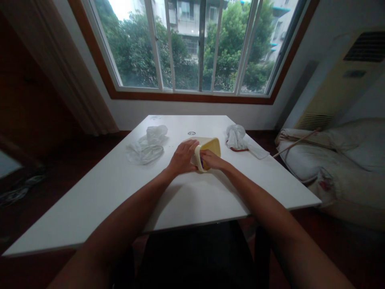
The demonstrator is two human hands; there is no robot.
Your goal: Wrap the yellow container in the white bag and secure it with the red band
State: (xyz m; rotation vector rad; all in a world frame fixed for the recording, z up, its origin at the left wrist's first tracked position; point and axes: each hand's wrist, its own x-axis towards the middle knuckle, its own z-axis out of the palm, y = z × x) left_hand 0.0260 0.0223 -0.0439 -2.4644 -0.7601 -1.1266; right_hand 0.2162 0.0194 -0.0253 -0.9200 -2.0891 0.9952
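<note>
A pale yellow plastic container [214, 145] lies tipped on its side on the white table, its open mouth facing right and toward me. My left hand [184, 155] is wrapped around its left side and rim, holding it. Inside the mouth are the fingers of my right hand [211, 159], bent and partly hidden by the rim. A small purple patch [203, 163] shows by those fingertips; whether it is a thing in the hand or part of the container's contents, I cannot tell.
On the white table [120, 200], a crumpled clear plastic bag [146, 146] lies left and a white plastic bag [236, 137] lies right, over something with a reddish-brown edge. A small dark ring-shaped item [191, 133] is behind the container. Large sacks [345, 168] stand beyond the right edge.
</note>
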